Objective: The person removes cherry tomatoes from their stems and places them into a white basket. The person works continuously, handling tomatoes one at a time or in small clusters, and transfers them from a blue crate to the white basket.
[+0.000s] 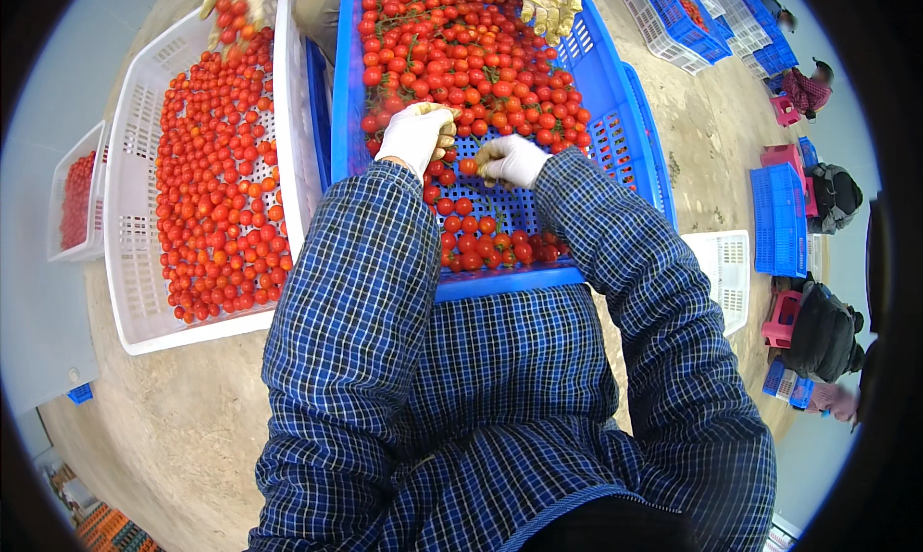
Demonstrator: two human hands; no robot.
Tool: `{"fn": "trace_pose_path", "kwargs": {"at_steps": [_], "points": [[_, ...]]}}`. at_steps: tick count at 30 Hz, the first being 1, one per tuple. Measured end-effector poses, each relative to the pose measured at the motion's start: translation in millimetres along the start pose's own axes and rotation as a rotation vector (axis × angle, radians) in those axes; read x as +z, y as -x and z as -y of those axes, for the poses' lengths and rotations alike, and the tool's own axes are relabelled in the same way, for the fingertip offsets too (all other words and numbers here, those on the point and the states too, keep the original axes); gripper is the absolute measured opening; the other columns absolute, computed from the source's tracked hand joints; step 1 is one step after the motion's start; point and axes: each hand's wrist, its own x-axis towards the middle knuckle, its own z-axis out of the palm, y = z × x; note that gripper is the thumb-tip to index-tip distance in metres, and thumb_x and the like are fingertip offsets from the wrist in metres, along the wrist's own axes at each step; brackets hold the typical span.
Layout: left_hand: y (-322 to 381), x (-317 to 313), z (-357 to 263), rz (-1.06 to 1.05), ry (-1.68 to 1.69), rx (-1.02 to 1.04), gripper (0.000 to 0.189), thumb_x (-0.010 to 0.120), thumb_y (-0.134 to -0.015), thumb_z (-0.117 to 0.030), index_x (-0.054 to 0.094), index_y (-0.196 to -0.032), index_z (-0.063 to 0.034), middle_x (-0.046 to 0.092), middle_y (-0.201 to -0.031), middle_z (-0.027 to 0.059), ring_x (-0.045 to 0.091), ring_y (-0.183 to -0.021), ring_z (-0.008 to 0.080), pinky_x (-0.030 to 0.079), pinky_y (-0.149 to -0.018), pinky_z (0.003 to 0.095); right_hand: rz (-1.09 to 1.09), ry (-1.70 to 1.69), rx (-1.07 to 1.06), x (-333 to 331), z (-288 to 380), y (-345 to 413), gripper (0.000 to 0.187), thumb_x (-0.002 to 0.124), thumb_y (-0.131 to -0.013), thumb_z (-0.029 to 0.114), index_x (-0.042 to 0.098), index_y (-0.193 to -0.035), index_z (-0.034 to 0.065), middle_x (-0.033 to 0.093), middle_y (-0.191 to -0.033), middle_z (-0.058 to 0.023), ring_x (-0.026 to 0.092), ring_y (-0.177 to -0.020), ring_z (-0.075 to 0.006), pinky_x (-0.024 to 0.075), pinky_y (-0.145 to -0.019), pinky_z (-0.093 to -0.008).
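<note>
In front of me is a blue plastic crate [505, 286] with red cherry tomatoes [461, 69], some on green stems, heaped at its far end. My left hand [420, 135], in a soiled white glove, has its fingers curled over tomatoes near the crate's left side; what lies inside them is hidden. Opposite it, my right hand [510, 160], gloved alike, bends its fingers inward with an orange-red cherry tomato [467, 166] at the fingertips. More tomatoes [490, 249] line the near end of the crate, beyond a patch of bare blue mesh.
To the left stands a white crate [198, 341] of loose tomatoes. Another person's gloved hand [241, 4] holds several tomatoes over it; a second gloved hand [551, 7] rests at the blue crate's far right. Stacked blue crates [779, 220] and seated people are at right.
</note>
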Motion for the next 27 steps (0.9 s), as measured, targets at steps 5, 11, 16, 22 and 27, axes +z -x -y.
{"fn": "trace_pose_path", "kwargs": {"at_steps": [5,11,16,22,27], "points": [[1,4,4,0.183,-0.524,0.037,0.038,0.064,-0.08,-0.034,0.058,-0.101,-0.0036,0.062,-0.088,0.0042,0.055,-0.067,0.0105,0.043,-0.056,0.0234,-0.023,-0.177,-0.077,-15,24,15,0.018,0.059,-0.082,0.016,0.064,-0.094,0.0046,0.063,-0.072,-0.0031,0.051,-0.052,-0.0073,0.0415,-0.048,-0.0222],[5,8,-5,0.228,0.022,0.006,0.031,0.047,-0.089,-0.028,0.058,-0.105,-0.0039,0.063,-0.089,0.0075,0.054,-0.067,0.0086,0.041,-0.053,0.02,-0.101,-0.304,-0.223,-31,44,40,0.022,0.06,-0.081,0.016,0.063,-0.098,0.0035,0.062,-0.074,-0.0051,0.051,-0.055,-0.0074,0.0382,-0.047,-0.0217],[6,6,-14,0.125,0.388,0.042,0.039,0.044,-0.091,-0.034,0.057,-0.112,-0.0039,0.062,-0.089,0.0072,0.053,-0.064,0.0092,0.04,-0.052,0.0195,-0.666,-0.154,-0.423,-109,19,90,0.021,0.055,-0.084,0.019,0.065,-0.098,0.0076,0.065,-0.08,-0.0024,0.053,-0.065,-0.0051,0.0408,-0.055,-0.0192],[0,3,-9,-0.12,0.425,0.148,0.021,0.053,-0.088,-0.029,0.059,-0.092,-0.0089,0.061,-0.08,0.0018,0.052,-0.058,0.0088,0.038,-0.046,0.0212,-1.278,1.015,0.131,-178,-15,142,0.033,0.067,-0.073,0.03,0.065,-0.098,0.0095,0.06,-0.106,-0.0155,0.06,-0.096,-0.0264,0.0479,-0.081,-0.0344],[-4,-1,-4,-0.086,0.446,0.121,0.019,0.05,-0.088,-0.021,0.059,-0.097,-0.0082,0.062,-0.085,0.0042,0.056,-0.064,0.0115,0.041,-0.051,0.021,-0.506,0.544,-0.403,-92,4,93,0.025,0.063,-0.074,0.021,0.064,-0.097,0.011,0.064,-0.091,-0.0108,0.063,-0.084,-0.0253,0.0495,-0.076,-0.0349]]}}
